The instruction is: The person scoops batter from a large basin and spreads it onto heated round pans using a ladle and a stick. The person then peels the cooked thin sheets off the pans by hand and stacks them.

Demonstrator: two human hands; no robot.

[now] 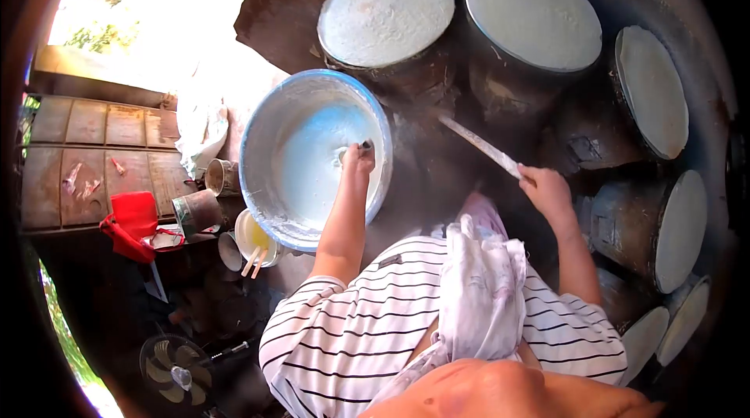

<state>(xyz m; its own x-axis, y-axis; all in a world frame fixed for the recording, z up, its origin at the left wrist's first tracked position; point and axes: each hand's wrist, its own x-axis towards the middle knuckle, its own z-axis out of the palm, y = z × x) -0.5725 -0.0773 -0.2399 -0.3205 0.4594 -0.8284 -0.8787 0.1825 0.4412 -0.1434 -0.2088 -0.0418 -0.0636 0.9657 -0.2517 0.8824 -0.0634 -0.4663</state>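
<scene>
My left hand [357,160] reaches into a large blue-rimmed basin [248,141] and is closed round a short handle with a dark end [366,144]. Whatever is at the handle's lower end is hidden or too small to name. White liquid [308,148] covers the bottom of the basin, and white smears coat its inner wall. On the other side, my right hand [548,193] grips one end of a long, flat, whitish stick [480,144]. The stick slants up and left, and its far tip is near the dark drums, apart from the basin.
Several dark drums with round pale tops [387,16] curve from ahead round to my right. Left of the basin are a white bucket [256,237] with sticks, metal cans [197,211], a red bag [134,223] and a tiled surface [86,176]. A fan [180,375] stands lower left.
</scene>
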